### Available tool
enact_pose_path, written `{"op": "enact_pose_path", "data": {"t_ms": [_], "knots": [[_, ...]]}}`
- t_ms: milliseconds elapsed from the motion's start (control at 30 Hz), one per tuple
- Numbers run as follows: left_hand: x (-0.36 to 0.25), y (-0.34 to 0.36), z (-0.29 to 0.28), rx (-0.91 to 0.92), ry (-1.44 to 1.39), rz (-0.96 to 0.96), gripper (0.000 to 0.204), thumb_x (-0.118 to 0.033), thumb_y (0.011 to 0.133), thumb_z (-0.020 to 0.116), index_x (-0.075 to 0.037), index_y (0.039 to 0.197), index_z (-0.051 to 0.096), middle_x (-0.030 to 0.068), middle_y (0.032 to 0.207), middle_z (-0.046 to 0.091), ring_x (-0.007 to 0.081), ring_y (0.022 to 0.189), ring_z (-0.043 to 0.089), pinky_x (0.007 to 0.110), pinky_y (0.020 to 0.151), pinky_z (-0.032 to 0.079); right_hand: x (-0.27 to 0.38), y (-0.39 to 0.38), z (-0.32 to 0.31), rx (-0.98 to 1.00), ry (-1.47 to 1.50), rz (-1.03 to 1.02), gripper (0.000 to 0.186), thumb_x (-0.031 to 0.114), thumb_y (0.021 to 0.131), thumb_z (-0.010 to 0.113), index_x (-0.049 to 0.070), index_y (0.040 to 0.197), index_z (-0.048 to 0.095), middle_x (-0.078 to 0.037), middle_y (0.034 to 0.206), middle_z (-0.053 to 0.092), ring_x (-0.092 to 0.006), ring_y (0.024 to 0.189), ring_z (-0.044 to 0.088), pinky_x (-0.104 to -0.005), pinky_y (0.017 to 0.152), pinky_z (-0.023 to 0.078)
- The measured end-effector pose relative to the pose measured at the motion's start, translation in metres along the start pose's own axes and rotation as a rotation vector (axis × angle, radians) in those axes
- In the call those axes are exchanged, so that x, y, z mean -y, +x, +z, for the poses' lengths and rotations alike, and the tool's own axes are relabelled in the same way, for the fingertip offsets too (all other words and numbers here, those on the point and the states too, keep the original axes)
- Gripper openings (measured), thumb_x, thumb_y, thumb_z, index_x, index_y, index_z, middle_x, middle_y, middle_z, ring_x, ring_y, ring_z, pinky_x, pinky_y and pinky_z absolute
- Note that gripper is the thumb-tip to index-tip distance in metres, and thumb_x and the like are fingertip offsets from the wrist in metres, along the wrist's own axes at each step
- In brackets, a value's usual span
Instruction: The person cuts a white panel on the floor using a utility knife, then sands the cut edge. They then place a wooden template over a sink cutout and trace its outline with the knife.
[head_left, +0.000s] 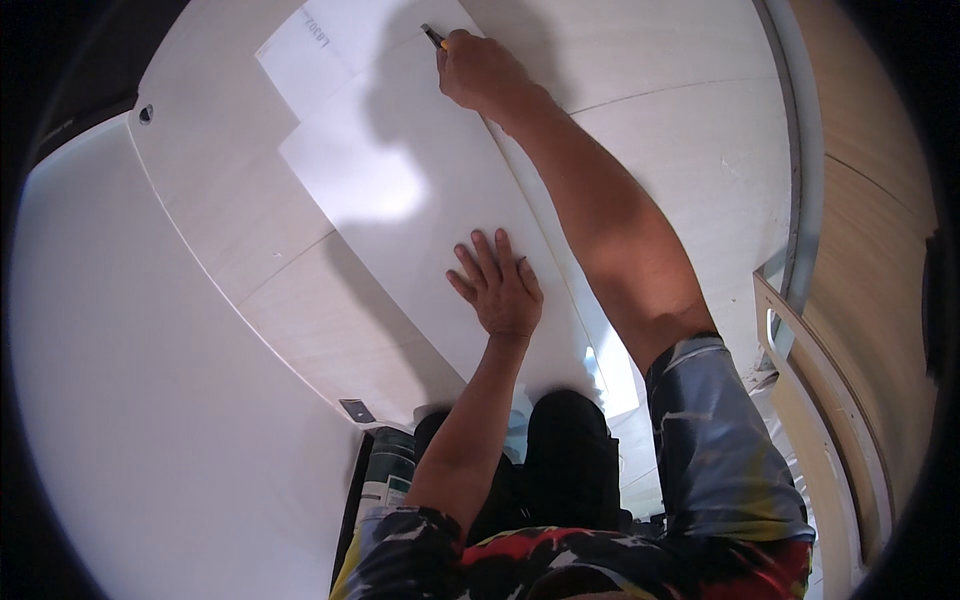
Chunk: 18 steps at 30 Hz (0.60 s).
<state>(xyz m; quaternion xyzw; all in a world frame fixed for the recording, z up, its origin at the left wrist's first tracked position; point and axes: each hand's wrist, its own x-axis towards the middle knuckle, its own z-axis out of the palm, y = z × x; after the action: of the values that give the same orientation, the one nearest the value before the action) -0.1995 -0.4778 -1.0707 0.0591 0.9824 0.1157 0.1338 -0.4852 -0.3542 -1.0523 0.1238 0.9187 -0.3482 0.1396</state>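
A long white sheet (400, 265) lies across the pale floor panels, with a stepped notch in its left edge and some faint printing at its far end. My left hand (502, 292) rests flat on the sheet, fingers spread. Farther off, at the far right part of the sheet, my right hand (482, 72) is closed around a utility knife (432, 37). Only the knife's dark front end and a bit of yellow show; the fist covers the rest. Its tip points to the far left, at the sheet's surface. A shadow falls around that hand.
A smooth white panel (170, 350) fills the left side. Wooden boards with cut-out slots (825, 420) stand at the right, beside a grey curved edge (805, 150). Near my knees is a dark green container (388, 462). A small metal plate (356, 411) sits by the panel's edge.
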Motion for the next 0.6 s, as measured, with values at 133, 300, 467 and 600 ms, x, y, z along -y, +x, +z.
{"op": "enact_pose_path", "data": {"t_ms": [133, 300, 467, 600], "knots": [[-0.001, 0.002, -0.003, -0.007, -0.020, 0.023, 0.057, -0.033, 0.103, 0.037, -0.010, 0.154, 0.031, 0.0221, 0.163, 0.017, 0.0473, 0.150, 0.007, 0.067, 0.115, 0.001, -0.008, 0.016, -0.003, 0.083, -0.124, -0.035, 0.031, 0.024, 0.098, 0.048, -0.005, 0.103, 0.061, -0.024, 0.095, 0.070, -0.0414, 0.087, 0.069, -0.0508, 0.077, 0.055], [-0.002, -0.001, -0.001, -0.025, -0.009, 0.018, 0.058, -0.033, 0.103, 0.037, -0.010, 0.155, 0.029, 0.0213, 0.163, 0.016, 0.0476, 0.150, 0.008, 0.068, 0.115, 0.002, 0.020, -0.003, -0.019, 0.211, -0.160, 0.149, 0.028, 0.007, 0.085, 0.063, 0.001, 0.111, 0.069, -0.020, 0.110, 0.071, -0.0369, 0.104, 0.069, -0.0473, 0.089, 0.057], [-0.008, 0.006, -0.004, -0.038, -0.032, 0.018, 0.056, -0.034, 0.103, 0.037, -0.009, 0.154, 0.033, 0.0198, 0.163, 0.018, 0.0467, 0.149, 0.012, 0.068, 0.115, 0.004, -0.003, -0.058, -0.029, 0.342, -0.132, 0.192, 0.025, 0.017, 0.093, 0.054, -0.002, 0.105, 0.063, -0.023, 0.098, 0.070, -0.0394, 0.091, 0.069, -0.0502, 0.082, 0.056], [-0.010, 0.008, -0.005, -0.031, -0.021, 0.021, 0.058, -0.033, 0.103, 0.037, -0.009, 0.154, 0.031, 0.0208, 0.163, 0.018, 0.0471, 0.149, 0.010, 0.068, 0.115, 0.004, -0.074, -0.156, 0.020, 0.035, -0.053, -0.073, 0.026, 0.023, 0.098, 0.052, -0.003, 0.097, 0.058, -0.028, 0.084, 0.068, -0.0453, 0.083, 0.067, -0.0540, 0.078, 0.053]]}}
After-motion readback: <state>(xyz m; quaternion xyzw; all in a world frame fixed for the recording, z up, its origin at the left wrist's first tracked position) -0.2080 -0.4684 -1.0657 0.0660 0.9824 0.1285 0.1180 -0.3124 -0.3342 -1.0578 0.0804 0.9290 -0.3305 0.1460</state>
